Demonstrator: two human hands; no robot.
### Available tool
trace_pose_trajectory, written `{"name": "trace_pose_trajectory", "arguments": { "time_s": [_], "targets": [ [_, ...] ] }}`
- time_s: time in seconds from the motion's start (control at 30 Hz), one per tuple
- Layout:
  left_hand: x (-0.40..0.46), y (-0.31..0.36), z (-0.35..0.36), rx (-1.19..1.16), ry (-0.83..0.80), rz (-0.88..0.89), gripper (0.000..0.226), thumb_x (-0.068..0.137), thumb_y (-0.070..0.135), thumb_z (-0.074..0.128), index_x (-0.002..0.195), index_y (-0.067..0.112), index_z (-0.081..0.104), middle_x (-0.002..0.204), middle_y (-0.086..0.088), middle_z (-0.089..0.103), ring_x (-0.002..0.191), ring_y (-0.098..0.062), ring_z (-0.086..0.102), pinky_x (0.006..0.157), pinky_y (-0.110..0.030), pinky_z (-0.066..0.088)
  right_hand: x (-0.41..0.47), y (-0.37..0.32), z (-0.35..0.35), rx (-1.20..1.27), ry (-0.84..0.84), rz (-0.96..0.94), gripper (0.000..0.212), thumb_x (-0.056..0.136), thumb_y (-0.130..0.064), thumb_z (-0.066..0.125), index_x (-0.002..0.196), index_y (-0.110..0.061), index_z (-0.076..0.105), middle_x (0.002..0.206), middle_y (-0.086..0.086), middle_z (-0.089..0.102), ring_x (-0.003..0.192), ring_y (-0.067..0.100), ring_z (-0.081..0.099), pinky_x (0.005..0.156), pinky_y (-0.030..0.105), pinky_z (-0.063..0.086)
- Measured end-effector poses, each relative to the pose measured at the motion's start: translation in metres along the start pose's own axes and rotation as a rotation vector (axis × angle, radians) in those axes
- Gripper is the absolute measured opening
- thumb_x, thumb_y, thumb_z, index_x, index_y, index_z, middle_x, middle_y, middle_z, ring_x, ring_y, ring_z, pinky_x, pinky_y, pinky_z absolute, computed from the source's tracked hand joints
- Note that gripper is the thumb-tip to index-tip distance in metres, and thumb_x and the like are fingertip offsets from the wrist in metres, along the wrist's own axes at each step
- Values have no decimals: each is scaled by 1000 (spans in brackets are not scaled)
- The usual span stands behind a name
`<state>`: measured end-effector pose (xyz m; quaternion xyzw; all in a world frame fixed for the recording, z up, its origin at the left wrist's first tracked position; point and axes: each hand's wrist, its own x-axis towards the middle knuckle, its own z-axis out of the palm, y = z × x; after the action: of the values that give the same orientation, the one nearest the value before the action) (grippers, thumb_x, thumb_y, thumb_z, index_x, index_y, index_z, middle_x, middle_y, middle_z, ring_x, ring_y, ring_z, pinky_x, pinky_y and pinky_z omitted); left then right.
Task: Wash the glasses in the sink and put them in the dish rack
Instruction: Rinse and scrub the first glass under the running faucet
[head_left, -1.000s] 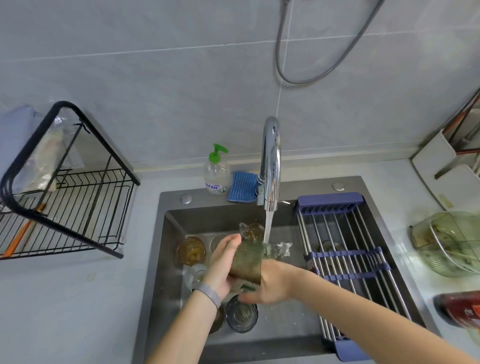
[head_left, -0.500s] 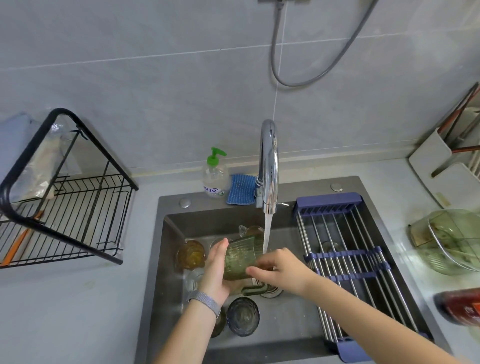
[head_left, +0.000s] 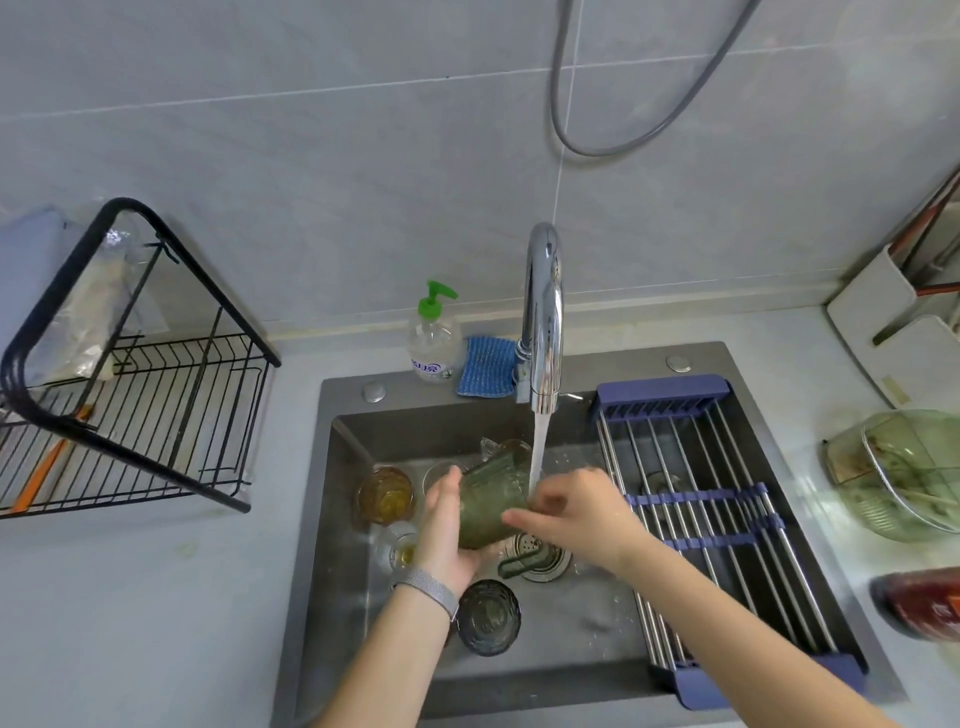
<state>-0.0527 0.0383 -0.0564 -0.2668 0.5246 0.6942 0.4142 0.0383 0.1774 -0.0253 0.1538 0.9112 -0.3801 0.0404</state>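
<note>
I'm holding the green glass (head_left: 488, 506) over the sink (head_left: 597, 618), my left hand (head_left: 441, 530) curled round its base. It has tipped upright since a second ago, mouth far, just left of the stream (head_left: 537, 452). My right hand (head_left: 576, 512) has slid to its right side, fingers pinching the wall. Rinsing continues; the rack (head_left: 130, 395) waits far left.

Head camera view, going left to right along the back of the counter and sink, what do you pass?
Black dish rack → soap bottle → blue cloth → chrome faucet → purple roll-up rack → green glass bowl.
</note>
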Motion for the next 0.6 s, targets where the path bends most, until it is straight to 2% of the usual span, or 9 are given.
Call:
{"name": "trace_pose_trajectory", "arguments": {
  "time_s": [0.07, 0.13, 0.17, 0.23, 0.3, 0.37, 0.43, 0.5, 0.6],
  "targets": [
    [-1, 3, 2, -56, -18, -42, 47, 93, 48, 56, 124, 13, 57, 113, -21, 68, 98, -38, 67, 82, -53, 56, -5, 0, 2, -7, 161, 22, 39, 79, -67, 59, 67, -30, 61, 69, -16, 61, 69, 2, 52, 81, 23, 37],
    [-7, 0, 8, -84, -64, -76, 48, 95, 50, 51, 121, 10, 60, 108, -22, 70, 100, -38, 67, 89, -54, 54, -10, -7, 18, 149, 256, 128, 47, 76, -70, 57, 92, -28, 68, 103, -19, 59, 103, 6, 50, 96, 27, 36],
    [-11, -4, 10, -97, -85, -86, 49, 95, 51, 50, 120, 10, 61, 109, -22, 70, 102, -38, 67, 89, -53, 54, -11, -12, 26, 301, 304, 210, 51, 75, -66, 65, 110, -28, 64, 115, -20, 53, 113, 5, 46, 100, 27, 37],
    [-9, -14, 10, -108, -78, -85, 49, 95, 54, 49, 123, 14, 58, 116, -21, 68, 105, -38, 67, 83, -52, 57, -12, -19, 37, 608, 389, 363, 85, 68, -45, 85, 140, -31, 40, 130, -17, 41, 122, -1, 40, 105, 27, 36],
    [-5, -21, 4, -4, -37, -36, 50, 94, 58, 47, 128, 21, 54, 121, -16, 66, 107, -35, 66, 82, -50, 58, -11, -17, 43, 780, 386, 522, 120, 57, -39, 93, 151, -35, 18, 139, -12, 29, 130, 4, 33, 109, 33, 35],
    [-1, -25, -4, 249, 10, 98, 47, 93, 60, 43, 128, 29, 49, 125, -7, 63, 110, -26, 63, 89, -46, 55, -13, -7, 44, 949, 258, 614, 119, 56, -38, 94, 151, -25, 23, 138, -6, 47, 124, 12, 50, 97, 33, 50],
    [-3, -26, -9, 678, 95, 363, 33, 100, 46, 38, 124, 27, 51, 121, -1, 62, 99, -12, 59, 84, -28, 47, -15, -2, 45, 1053, 132, 633, 94, 55, -37, 94, 132, -10, 48, 109, 1, 71, 97, 17, 70, 72, 27, 57],
    [-5, -25, -10, 1116, 152, 655, 31, 105, 29, 33, 125, 22, 56, 120, -1, 65, 96, -10, 60, 75, -23, 45, -15, 3, 52, 1003, 152, 635, 86, 47, -50, 94, 115, -7, 65, 96, 2, 76, 89, 19, 73, 68, 30, 59],
    [-7, -24, -9, 1317, 0, 789, 40, 105, 28, 30, 140, 20, 49, 139, 2, 55, 126, -15, 53, 98, -24, 43, -16, 1, 63, 956, 292, 703, 80, 44, -64, 89, 107, -18, 69, 98, -2, 75, 89, 15, 72, 69, 32, 61]
  ]
}}
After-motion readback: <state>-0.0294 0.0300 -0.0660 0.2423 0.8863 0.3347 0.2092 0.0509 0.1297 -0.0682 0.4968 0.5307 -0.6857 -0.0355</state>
